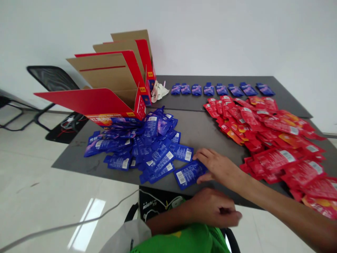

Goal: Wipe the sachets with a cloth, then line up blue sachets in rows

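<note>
Two bare hands work at the near edge of a dark grey table (pixel 193 131). The right hand (pixel 219 168) reaches forward with its fingers (pixel 204 154) spread, their tips and the thumb at the right end of a blue foil sachet (pixel 188 174) lying flat on the table. Whether they pinch it, I cannot tell. Just left of those fingers lies a loose heap of blue sachets (pixel 147 142), and to their right spreads a large overlapping mass of red sachets (pixel 273 140). Well ahead of the fingers, a neat row of eight blue sachets (pixel 218 89) runs along the far side of the table. Up and left of them, an opened red-and-cardboard carton (pixel 110 80) tilts at the far end of the heap, with a crumpled white scrap (pixel 159 90) just beside it. The left hand (pixel 213 207) sits back past the table edge above a green shirt (pixel 184 242), its fingers (pixel 231 218) curled in toward the palm.
</note>
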Demonstrator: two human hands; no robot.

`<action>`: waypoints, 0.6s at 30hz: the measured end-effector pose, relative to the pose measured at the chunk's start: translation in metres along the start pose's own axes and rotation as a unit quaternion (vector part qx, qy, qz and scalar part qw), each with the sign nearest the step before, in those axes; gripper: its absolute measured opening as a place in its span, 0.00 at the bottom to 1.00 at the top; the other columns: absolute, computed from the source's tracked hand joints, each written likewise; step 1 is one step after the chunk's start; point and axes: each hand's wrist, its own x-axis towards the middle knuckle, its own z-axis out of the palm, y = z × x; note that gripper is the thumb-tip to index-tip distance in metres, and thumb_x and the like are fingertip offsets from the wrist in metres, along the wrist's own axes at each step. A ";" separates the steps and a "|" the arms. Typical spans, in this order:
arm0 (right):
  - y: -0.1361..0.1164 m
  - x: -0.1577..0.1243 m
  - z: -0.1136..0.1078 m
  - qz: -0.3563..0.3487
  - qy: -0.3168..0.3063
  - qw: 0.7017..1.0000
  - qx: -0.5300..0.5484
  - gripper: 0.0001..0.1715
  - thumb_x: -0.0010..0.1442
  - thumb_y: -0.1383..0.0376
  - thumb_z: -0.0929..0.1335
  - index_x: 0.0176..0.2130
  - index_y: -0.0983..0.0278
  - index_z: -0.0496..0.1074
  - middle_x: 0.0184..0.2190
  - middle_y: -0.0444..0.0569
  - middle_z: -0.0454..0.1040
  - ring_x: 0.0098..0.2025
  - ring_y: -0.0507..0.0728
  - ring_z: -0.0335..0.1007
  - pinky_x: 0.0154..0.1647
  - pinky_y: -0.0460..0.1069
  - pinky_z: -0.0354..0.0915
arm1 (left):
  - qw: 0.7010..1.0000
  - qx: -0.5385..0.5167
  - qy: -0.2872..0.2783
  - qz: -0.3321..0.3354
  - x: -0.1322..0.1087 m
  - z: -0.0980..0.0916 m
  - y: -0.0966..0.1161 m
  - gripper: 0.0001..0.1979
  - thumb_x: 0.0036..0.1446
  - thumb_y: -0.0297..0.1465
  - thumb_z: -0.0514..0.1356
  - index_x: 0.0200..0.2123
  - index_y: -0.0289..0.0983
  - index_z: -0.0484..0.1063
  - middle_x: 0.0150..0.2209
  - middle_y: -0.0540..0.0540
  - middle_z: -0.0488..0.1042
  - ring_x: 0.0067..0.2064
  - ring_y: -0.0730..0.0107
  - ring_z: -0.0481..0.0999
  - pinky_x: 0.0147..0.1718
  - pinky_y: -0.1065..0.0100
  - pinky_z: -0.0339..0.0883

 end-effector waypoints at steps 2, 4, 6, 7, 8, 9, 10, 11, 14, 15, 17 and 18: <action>-0.001 0.000 0.004 0.001 -0.002 1.000 0.002 0.42 0.49 0.51 0.85 0.56 0.62 0.74 0.55 0.56 0.76 0.55 0.69 0.73 0.57 0.63 0.74 | 1.000 0.010 -0.007 -0.005 0.000 0.000 0.000 0.19 0.66 0.37 0.65 0.24 0.36 0.69 0.22 0.53 0.71 0.25 0.78 0.69 0.26 0.73 0.58; -0.002 0.002 0.007 0.007 -0.002 1.000 0.013 0.41 0.49 0.51 0.85 0.55 0.63 0.73 0.54 0.56 0.76 0.55 0.69 0.72 0.56 0.62 0.73 | 1.000 0.014 0.001 0.001 -0.001 0.000 0.000 0.19 0.65 0.36 0.65 0.23 0.36 0.69 0.21 0.53 0.71 0.24 0.79 0.69 0.26 0.73 0.58; -0.002 0.005 0.007 0.010 -0.003 0.999 0.035 0.41 0.47 0.52 0.86 0.53 0.63 0.73 0.53 0.55 0.76 0.54 0.68 0.71 0.56 0.61 0.72 | 1.000 0.011 0.008 0.011 0.000 0.000 0.000 0.19 0.65 0.36 0.65 0.23 0.36 0.69 0.21 0.53 0.71 0.24 0.79 0.69 0.26 0.73 0.58; -0.002 0.005 0.007 0.011 -0.004 0.999 0.047 0.41 0.46 0.52 0.86 0.51 0.63 0.72 0.52 0.54 0.76 0.54 0.67 0.71 0.56 0.60 0.71 | 1.000 0.010 0.007 0.013 0.000 0.000 0.000 0.19 0.65 0.36 0.65 0.23 0.35 0.70 0.21 0.53 0.72 0.25 0.78 0.70 0.26 0.74 0.59; -0.002 0.006 0.005 0.013 -0.008 0.998 0.058 0.41 0.45 0.53 0.87 0.50 0.63 0.72 0.50 0.53 0.76 0.53 0.67 0.71 0.55 0.59 0.70 | 1.000 0.009 0.005 0.013 0.000 0.000 0.000 0.19 0.64 0.36 0.65 0.23 0.35 0.70 0.22 0.52 0.72 0.25 0.78 0.71 0.27 0.74 0.60; -0.002 0.006 0.004 0.017 -0.014 0.997 0.070 0.40 0.45 0.55 0.87 0.49 0.63 0.71 0.49 0.52 0.77 0.52 0.66 0.72 0.54 0.58 0.69 | 1.000 0.008 0.003 0.013 0.000 0.001 0.000 0.19 0.64 0.36 0.65 0.23 0.35 0.70 0.22 0.52 0.73 0.25 0.78 0.71 0.27 0.74 0.60; -0.003 0.006 0.002 0.027 -0.023 0.996 0.082 0.39 0.46 0.57 0.87 0.49 0.63 0.70 0.47 0.51 0.77 0.51 0.65 0.72 0.53 0.56 0.69 | 1.000 0.008 0.002 0.013 -0.001 0.001 0.000 0.18 0.64 0.36 0.66 0.23 0.35 0.70 0.22 0.52 0.73 0.25 0.78 0.71 0.27 0.74 0.60; -0.003 0.005 -0.001 0.039 -0.034 0.994 0.096 0.37 0.48 0.60 0.86 0.49 0.62 0.70 0.45 0.49 0.78 0.49 0.64 0.74 0.51 0.55 0.68 | 1.000 0.009 0.003 0.010 -0.001 0.001 -0.001 0.18 0.64 0.36 0.66 0.23 0.35 0.70 0.22 0.52 0.73 0.25 0.78 0.71 0.26 0.74 0.60; -0.003 0.001 -0.007 0.065 -0.054 0.985 0.150 0.30 0.56 0.67 0.82 0.52 0.60 0.69 0.40 0.44 0.79 0.43 0.59 0.76 0.43 0.51 0.64 | 1.000 0.018 0.000 -0.005 -0.002 0.003 -0.002 0.17 0.63 0.36 0.66 0.23 0.36 0.70 0.21 0.53 0.71 0.25 0.78 0.70 0.27 0.74 0.59; -0.002 0.000 -0.010 0.062 -0.052 0.982 0.170 0.28 0.57 0.68 0.81 0.52 0.59 0.70 0.40 0.42 0.79 0.42 0.58 0.77 0.42 0.50 0.63 | 1.000 0.019 -0.003 -0.012 -0.003 0.004 -0.002 0.17 0.62 0.35 0.66 0.23 0.36 0.69 0.21 0.54 0.70 0.25 0.78 0.70 0.27 0.74 0.59; -0.001 -0.003 -0.015 0.051 -0.038 0.976 0.207 0.23 0.58 0.68 0.80 0.50 0.58 0.74 0.39 0.41 0.80 0.40 0.56 0.77 0.40 0.48 0.61 | 1.000 0.008 0.002 -0.015 -0.004 0.006 -0.002 0.17 0.61 0.34 0.66 0.22 0.37 0.67 0.21 0.55 0.68 0.25 0.79 0.69 0.28 0.74 0.59; 0.001 -0.004 -0.019 0.047 -0.030 0.973 0.224 0.21 0.58 0.67 0.81 0.48 0.58 0.76 0.39 0.40 0.81 0.40 0.56 0.78 0.40 0.48 0.62 | 1.000 0.000 0.009 -0.014 -0.005 0.007 -0.002 0.17 0.61 0.34 0.67 0.22 0.37 0.67 0.21 0.55 0.67 0.25 0.79 0.68 0.29 0.74 0.59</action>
